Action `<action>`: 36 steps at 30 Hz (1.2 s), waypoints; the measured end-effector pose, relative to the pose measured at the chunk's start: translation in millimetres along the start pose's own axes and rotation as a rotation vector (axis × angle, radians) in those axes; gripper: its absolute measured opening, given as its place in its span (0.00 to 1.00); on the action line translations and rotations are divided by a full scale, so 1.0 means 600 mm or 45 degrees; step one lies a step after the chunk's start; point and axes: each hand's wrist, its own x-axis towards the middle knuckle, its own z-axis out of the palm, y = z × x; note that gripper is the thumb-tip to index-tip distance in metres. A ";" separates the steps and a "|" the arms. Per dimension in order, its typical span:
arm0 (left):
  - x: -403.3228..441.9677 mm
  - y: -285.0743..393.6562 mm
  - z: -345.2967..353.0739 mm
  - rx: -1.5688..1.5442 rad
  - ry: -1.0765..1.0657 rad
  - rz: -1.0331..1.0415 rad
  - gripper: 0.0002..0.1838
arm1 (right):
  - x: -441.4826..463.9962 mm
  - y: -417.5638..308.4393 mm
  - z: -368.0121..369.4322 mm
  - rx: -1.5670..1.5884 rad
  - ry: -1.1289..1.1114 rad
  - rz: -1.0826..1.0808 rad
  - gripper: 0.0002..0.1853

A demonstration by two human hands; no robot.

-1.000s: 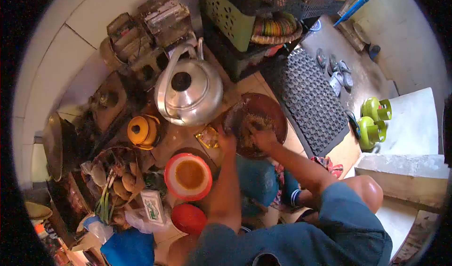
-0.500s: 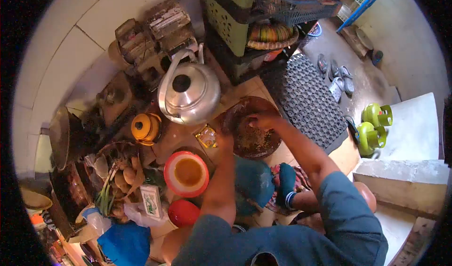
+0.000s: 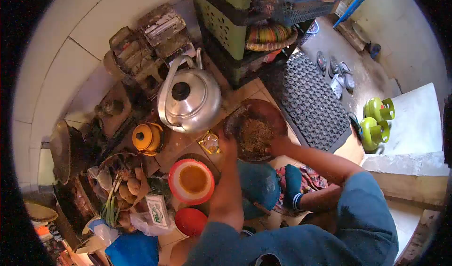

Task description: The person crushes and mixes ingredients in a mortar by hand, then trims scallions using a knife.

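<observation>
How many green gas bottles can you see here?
2. The nearer bottle and the farther bottle sit close together, right of the dark mat. Any hidden elsewhere I can't tell.

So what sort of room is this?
Probably a home kitchen, with things set out on a tiled floor. You can tell from the big metal kettle, the long green stalks that look like spring onions, and the green gas cylinders.
</observation>
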 end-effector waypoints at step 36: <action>0.003 -0.003 -0.003 0.072 -0.145 0.014 0.28 | 0.117 0.026 -0.016 0.513 -0.256 0.283 0.26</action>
